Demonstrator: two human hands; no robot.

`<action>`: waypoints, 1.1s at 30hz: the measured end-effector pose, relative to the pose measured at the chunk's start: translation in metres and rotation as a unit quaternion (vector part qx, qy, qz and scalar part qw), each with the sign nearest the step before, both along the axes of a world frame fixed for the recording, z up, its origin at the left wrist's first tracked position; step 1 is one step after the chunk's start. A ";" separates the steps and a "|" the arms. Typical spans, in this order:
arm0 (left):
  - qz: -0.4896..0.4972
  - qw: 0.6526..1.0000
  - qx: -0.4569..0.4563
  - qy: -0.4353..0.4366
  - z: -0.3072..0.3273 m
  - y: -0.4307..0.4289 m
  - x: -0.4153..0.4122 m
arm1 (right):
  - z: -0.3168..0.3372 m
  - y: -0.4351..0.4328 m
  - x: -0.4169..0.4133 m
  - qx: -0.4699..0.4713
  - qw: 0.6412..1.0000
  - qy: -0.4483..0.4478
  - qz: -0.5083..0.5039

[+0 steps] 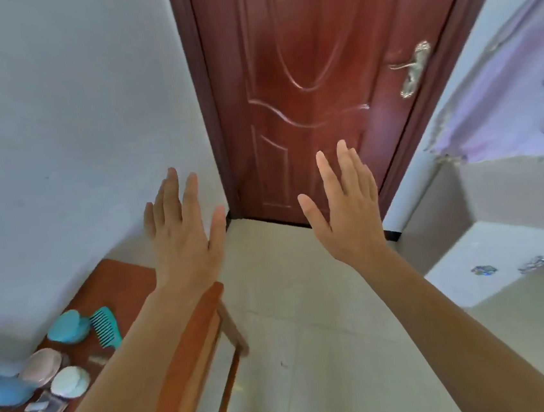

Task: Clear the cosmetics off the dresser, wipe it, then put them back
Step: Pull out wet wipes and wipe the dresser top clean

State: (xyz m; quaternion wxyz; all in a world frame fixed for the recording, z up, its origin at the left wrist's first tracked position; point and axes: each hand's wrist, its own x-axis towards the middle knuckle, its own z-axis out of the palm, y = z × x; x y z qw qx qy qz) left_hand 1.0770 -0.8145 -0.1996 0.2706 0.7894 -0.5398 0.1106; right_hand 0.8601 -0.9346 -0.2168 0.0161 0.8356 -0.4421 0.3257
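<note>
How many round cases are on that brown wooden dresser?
3: a teal round case beside the teal plastic comb, a pink round case nearer, a white round case beside it. Others may be hidden off-frame.

Glossy reddish wood door with a shiny metal handle; smooth wooden tabletop; teal comb, probably plastic; matt wall.

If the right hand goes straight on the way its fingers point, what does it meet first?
Probably the red-brown door; nothing shows between it and the right hand, though depth is unclear.
</note>
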 end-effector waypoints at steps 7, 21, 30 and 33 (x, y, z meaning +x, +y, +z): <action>-0.181 0.983 -0.040 -0.008 0.027 -0.107 -0.243 | 0.014 -0.042 -0.263 -0.042 0.990 -0.034 -0.133; -0.444 0.895 -0.041 -0.019 0.015 -0.346 -0.591 | 0.001 -0.160 -0.603 -0.028 0.933 -0.041 -0.356; -0.556 0.830 -0.040 0.027 0.039 -0.510 -0.796 | 0.050 -0.245 -0.787 -0.010 0.866 -0.011 -0.499; -0.592 0.805 -0.038 0.016 0.038 -0.539 -0.861 | 0.049 -0.257 -0.844 0.003 0.840 -0.027 -0.542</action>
